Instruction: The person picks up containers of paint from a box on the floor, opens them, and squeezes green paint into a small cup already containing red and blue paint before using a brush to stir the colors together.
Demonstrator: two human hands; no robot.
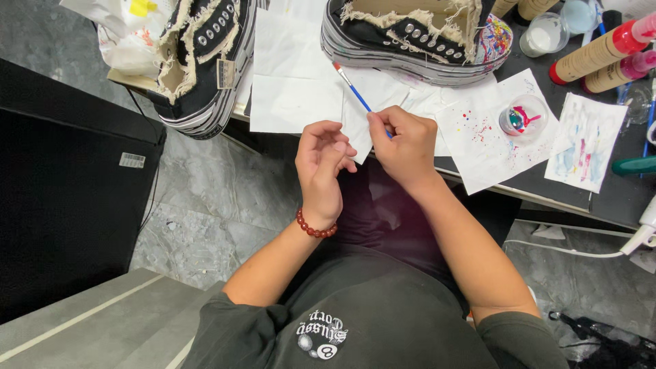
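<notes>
Black canvas sneaker (201,58) lies tipped at the bench (615,198) edge; further right, the left hand (321,171) is curled loosely, gripping nothing. Beside it the right hand (403,147) pinches a blue-handled paintbrush (352,85) over white paper towels (294,82). A careless flick could spatter the second sneaker (410,34) or knock the paint cup (523,117).
</notes>
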